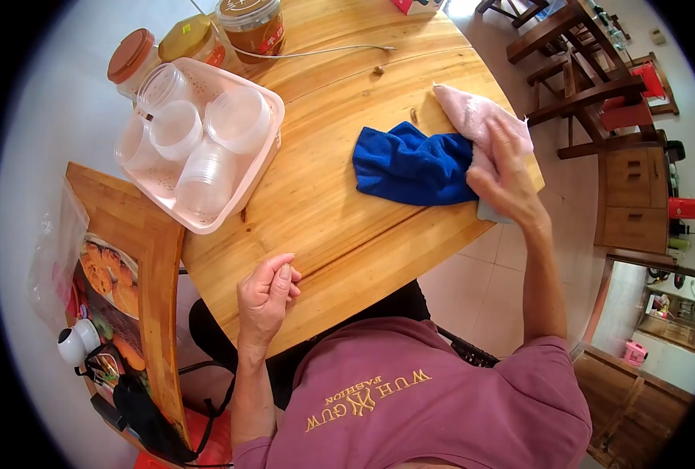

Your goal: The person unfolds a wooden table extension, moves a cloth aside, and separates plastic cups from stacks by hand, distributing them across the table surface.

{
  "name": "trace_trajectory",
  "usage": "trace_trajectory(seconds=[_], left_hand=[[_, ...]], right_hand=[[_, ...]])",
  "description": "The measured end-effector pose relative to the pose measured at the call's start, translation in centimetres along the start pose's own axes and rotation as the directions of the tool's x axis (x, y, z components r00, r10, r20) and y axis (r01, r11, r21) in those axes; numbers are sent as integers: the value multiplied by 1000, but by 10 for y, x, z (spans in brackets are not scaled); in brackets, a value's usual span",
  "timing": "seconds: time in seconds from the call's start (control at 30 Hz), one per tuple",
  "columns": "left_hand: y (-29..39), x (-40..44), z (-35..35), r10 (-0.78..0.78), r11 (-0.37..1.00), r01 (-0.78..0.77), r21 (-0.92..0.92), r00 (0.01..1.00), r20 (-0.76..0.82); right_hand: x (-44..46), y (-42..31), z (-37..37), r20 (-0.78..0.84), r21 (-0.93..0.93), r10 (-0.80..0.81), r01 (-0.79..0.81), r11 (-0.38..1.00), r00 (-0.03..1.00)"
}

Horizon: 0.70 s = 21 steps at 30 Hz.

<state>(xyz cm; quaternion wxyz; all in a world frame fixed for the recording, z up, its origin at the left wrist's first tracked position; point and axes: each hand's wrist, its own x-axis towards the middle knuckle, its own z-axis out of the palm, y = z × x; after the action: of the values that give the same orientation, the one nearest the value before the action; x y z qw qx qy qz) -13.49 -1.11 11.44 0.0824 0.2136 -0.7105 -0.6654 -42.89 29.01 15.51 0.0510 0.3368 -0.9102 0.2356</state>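
Note:
My right hand [512, 178] lies on a pale pink cloth [466, 109] at the table's right edge, its fingers stretched out and spread. Just left of that hand is a crumpled blue cloth [410, 164], touching the pink one. A grey edge of something [491, 213] shows under my right hand; its kind is hidden. My left hand [268, 301] is closed over the table's near edge, thumb pressed to the fingers, and I see nothing in it.
A pink plastic basin [263, 176] holding several clear plastic cups [240, 119] stands at the left. Lidded jars [132, 59] stand behind it. A thin white cable [324, 52] crosses the wooden tabletop [316, 156]. A wooden chair [156, 273] adjoins the left side.

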Motion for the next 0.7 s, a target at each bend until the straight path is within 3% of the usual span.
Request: trace_trajectory(seconds=[0.03, 0.1, 0.17, 0.3, 0.37, 0.53, 0.67, 0.7], left_hand=[[0, 0, 0, 0, 1000, 0, -4, 1000, 0], [-2, 0, 0, 10, 1000, -10, 7, 1000, 2], [-2, 0, -1, 18, 1000, -18, 19, 1000, -1], [-3, -1, -2, 29, 1000, -29, 7, 1000, 6], [-3, -2, -2, 28, 1000, -28, -5, 1000, 4], [-4, -2, -3, 39, 999, -39, -5, 999, -1], [-1, -1, -3, 29, 1000, -29, -5, 1000, 3], [-2, -1, -3, 38, 999, -38, 0, 999, 9]], right_hand=[[-1, -6, 2, -2, -3, 0, 0, 1000, 1000], [0, -27, 4, 186, -298, -98, 152, 942, 978], [2, -24, 7, 174, -306, -74, 125, 944, 982], [12, 2, 12, 46, -129, -51, 57, 990, 998], [14, 13, 13, -32, 51, 49, -47, 998, 998], [15, 5, 3, -56, 93, 111, -106, 990, 992], [15, -11, -4, -109, -119, -52, 39, 992, 993], [15, -27, -9, -56, -196, -112, 99, 976, 992]])
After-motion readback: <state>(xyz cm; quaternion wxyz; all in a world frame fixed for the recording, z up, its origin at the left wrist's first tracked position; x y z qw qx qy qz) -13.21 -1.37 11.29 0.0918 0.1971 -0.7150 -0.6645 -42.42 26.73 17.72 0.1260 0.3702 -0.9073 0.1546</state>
